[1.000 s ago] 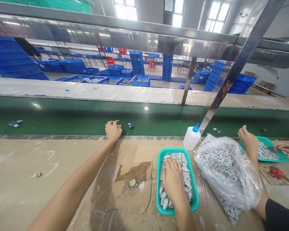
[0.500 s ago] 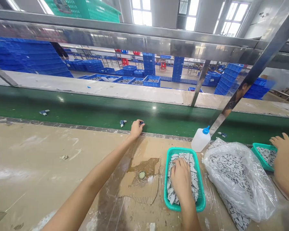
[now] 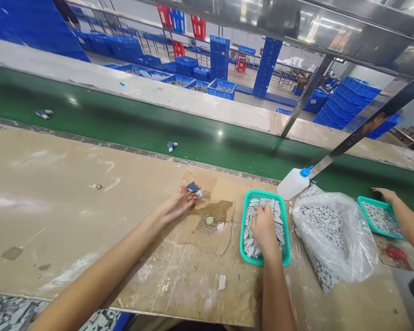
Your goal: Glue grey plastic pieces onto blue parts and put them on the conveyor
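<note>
My left hand (image 3: 179, 205), palm turned up, holds a small dark-blue and white plastic part (image 3: 194, 188) in its fingertips above the table. Close by on the wet cardboard patch sits a round bottle cap (image 3: 209, 221). My right hand (image 3: 265, 228) reaches into a green basket (image 3: 242, 239) filled with small flat grey pieces (image 3: 252, 248). Its fingers are bent together among the pieces, and whatever is between them is hidden.
Behind the basket a white bottle (image 3: 293, 184) leans by a metal post. Right of it lies a clear bag (image 3: 357, 248) of grey pieces. A co-worker's hand (image 3: 386, 194) is at another green basket (image 3: 367, 216). Blue-white parts (image 3: 172, 146) lie on the green belt (image 3: 131, 124).
My left hand has come back from the green belt to over the table, bringing the blue-white part. My right hand stays in the basket, its fingers more bent. The view has tilted down.
</note>
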Tool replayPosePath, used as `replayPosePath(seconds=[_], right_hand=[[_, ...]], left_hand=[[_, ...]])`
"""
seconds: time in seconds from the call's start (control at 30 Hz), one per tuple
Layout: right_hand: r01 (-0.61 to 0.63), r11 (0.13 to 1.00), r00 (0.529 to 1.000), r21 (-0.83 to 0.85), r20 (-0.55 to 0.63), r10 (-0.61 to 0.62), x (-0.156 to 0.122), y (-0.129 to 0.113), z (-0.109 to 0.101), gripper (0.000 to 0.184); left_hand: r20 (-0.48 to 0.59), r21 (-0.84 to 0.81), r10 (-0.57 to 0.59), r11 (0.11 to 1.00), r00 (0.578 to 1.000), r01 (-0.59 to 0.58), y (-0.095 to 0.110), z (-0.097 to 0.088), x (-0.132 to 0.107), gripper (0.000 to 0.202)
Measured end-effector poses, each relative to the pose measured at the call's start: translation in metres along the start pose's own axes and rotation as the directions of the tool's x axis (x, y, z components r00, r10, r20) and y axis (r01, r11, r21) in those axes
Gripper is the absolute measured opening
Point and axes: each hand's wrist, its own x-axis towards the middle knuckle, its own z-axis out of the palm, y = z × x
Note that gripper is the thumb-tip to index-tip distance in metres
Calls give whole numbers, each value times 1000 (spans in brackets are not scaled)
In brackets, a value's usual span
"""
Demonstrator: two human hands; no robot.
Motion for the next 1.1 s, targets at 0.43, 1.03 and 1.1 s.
replayPosePath(seconds=[0.43, 1.03, 1.1], right_hand=[[40, 864, 989, 502, -141, 36, -14, -40, -40, 41], [-202, 459, 958, 865, 271, -90, -44, -101, -6, 27], [-180, 554, 973, 813, 231, -24, -45, -103, 1, 32]], left_hand=[[226, 17, -132, 991, 965, 131, -8, -11, -21, 26], [289, -44, -7, 999, 957, 20, -10, -6, -30, 43], [271, -94, 23, 996, 962, 3, -10, -5, -31, 41]])
